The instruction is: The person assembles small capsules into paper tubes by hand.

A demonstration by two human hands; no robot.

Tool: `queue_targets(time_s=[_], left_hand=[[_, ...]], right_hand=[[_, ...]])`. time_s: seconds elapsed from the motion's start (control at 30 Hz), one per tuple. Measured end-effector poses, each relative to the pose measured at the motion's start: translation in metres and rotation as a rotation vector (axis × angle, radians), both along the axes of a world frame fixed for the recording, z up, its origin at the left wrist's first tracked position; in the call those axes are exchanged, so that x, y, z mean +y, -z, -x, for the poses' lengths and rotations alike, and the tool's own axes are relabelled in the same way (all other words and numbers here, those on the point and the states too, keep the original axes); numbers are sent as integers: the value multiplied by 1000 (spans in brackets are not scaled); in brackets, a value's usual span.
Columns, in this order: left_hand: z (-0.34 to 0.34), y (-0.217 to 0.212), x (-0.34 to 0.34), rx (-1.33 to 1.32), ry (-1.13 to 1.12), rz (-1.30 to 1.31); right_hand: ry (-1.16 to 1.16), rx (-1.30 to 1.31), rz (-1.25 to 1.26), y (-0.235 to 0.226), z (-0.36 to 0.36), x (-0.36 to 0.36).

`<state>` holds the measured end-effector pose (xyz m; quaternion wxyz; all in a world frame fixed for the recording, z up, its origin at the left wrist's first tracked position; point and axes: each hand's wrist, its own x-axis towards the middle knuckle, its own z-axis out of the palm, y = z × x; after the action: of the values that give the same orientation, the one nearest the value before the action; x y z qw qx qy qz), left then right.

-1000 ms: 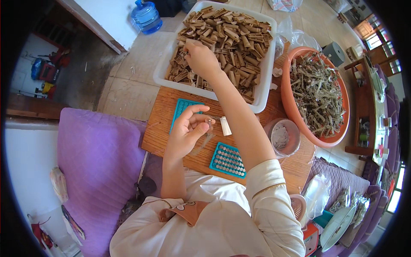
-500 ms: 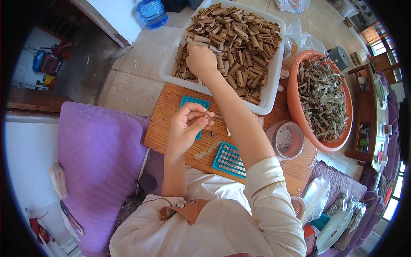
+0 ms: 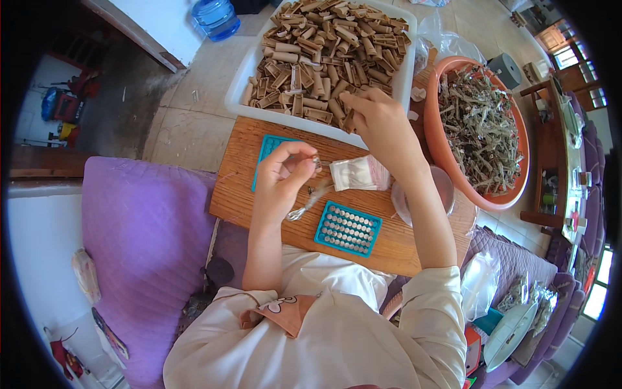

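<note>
My left hand [image 3: 283, 180] is raised over the wooden table, thumb and fingers pinching a small shiny metallic piece [image 3: 316, 162] too small to name. Below it, a thin looped cord [image 3: 312, 200] lies on the table. My right hand [image 3: 382, 120] is at the near right side of a white plastic tub [image 3: 295, 121], its fingers curled down among brown half-tube pieces [image 3: 317, 58]. Whether it grips one of them is hidden. Near me sits a teal tray [image 3: 348, 229] with rows of round silvery discs. Another teal tray [image 3: 264, 170] is partly behind my left hand.
Small clear plastic bags [image 3: 358, 174] lie on the wooden table [image 3: 240, 168]. A clear bowl [image 3: 444, 188] is partly behind my right forearm. An orange basin [image 3: 442, 123] heaped with small greyish pieces stands at the right. A purple quilted seat [image 3: 146, 227] is at the left.
My right hand has moved from the tub's left part to its near right side, uncovering the plastic bags. The left hand keeps its pinch. The whole view has shifted slightly.
</note>
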<state>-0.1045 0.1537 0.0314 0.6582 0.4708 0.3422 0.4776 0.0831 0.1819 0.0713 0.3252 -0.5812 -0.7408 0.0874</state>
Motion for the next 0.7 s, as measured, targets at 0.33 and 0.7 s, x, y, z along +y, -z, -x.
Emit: queue_targets(time_s=[0.33,0.7], left_hand=[[-40,-1,-22,125,165,48],[-49,-7,-33,158,260,30]], right_hand=[[-17,452,419,-7,-14,-79],[24,754,518,5,-31,-104]])
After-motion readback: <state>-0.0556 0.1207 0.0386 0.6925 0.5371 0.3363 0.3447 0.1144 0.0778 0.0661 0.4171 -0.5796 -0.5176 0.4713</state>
